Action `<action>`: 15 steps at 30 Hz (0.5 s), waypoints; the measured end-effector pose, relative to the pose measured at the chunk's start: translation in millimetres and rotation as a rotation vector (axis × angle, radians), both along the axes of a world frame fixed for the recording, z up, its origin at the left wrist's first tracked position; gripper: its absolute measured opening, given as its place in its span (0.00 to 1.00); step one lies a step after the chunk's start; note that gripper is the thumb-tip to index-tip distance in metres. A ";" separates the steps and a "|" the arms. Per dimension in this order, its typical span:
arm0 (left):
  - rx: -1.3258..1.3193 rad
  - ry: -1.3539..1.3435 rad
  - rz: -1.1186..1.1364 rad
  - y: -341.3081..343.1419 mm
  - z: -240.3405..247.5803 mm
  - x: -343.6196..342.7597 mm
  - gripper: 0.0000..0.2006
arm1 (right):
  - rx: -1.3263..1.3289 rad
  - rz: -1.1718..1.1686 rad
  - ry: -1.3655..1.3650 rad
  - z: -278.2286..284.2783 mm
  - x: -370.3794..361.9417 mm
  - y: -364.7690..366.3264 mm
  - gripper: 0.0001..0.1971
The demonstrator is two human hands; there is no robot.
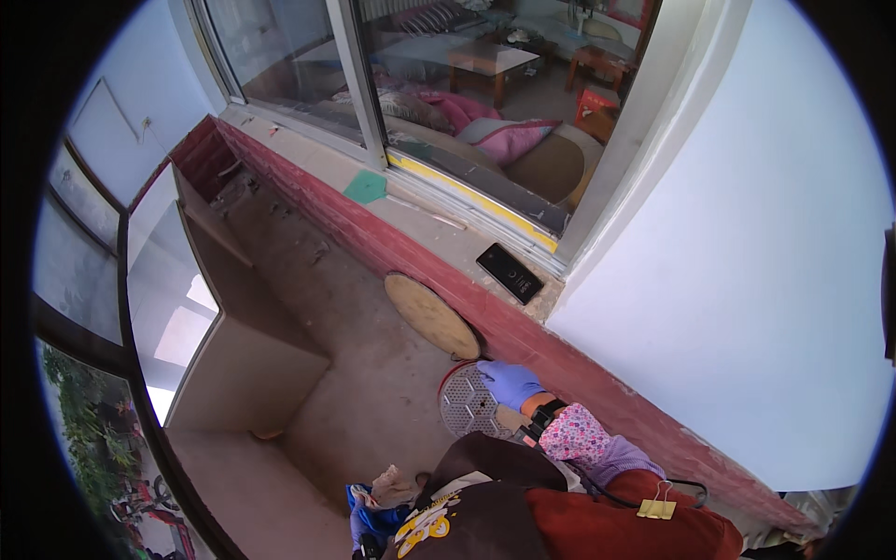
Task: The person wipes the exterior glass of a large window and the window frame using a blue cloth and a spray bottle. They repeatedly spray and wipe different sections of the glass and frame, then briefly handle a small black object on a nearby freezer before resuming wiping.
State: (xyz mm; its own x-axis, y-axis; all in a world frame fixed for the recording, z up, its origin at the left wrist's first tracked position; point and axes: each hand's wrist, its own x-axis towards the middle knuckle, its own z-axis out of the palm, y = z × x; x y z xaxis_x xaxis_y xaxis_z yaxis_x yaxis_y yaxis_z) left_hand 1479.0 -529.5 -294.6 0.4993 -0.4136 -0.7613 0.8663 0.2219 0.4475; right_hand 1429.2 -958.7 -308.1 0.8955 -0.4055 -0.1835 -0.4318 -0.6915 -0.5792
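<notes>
My right hand point(511, 384), in a purple glove, grips the edge of a round perforated metal rack point(467, 403) with a red rim. The near part of the rack is hidden behind my dark clothing. At the lower middle, close to my body, my left hand point(357, 528), also gloved in purple, is mostly out of sight. It is closed at a bundle of bright blue material point(385, 513) with a crumpled beige cloth point(392, 486) on top; what kind of thing the blue material is, I cannot make out.
A round wooden board point(432, 315) leans against the low red wall point(327, 207). On the sill above lie a black phone point(510, 273) and a green piece point(366, 187). A large beige cabinet-like piece point(247, 369) stands on the left beside the windows.
</notes>
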 end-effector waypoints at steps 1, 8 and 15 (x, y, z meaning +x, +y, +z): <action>-0.003 -0.006 0.008 4.9 -1.6 0.9 0.25 | -0.018 -0.006 0.012 0.1 -3.2 -3.2 0.17; -0.024 -0.043 0.063 95.0 7.4 12.5 0.26 | -0.016 -0.113 0.017 27.8 -17.4 67.3 0.17; -0.038 -0.055 0.085 174.5 13.0 36.3 0.28 | -0.011 -0.201 -0.093 47.9 -0.2 130.9 0.22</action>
State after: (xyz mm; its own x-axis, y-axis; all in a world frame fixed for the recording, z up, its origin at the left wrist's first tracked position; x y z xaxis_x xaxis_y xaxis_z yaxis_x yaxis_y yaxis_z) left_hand 1515.3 -355.0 -281.6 0.5747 -0.3958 -0.7163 0.8177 0.3114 0.4841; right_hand 1429.1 -827.8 -260.2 0.8093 -0.5790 -0.0988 -0.5067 -0.6031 -0.6161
